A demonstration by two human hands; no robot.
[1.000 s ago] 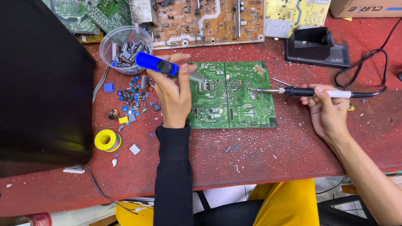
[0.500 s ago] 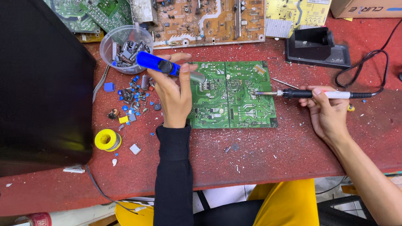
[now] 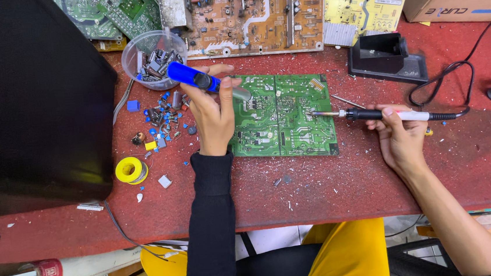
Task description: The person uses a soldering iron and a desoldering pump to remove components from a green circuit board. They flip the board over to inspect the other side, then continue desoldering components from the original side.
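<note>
At frame centre the green rectangular circuit board [image 3: 281,114] lies between the hands: left hand [image 3: 213,116] gripping a blue desoldering pump [image 3: 197,79] over its left edge, right hand [image 3: 400,137] pinching a black-handled soldering iron [image 3: 372,114] whose tip points leftward at its right side.

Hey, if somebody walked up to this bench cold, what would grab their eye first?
Probably the green circuit board lying flat mid-bench on the red table, with the left hand holding a blue desoldering pump at its left edge and the right hand aiming a soldering iron at its right side. A big black panel fills the left.
</note>
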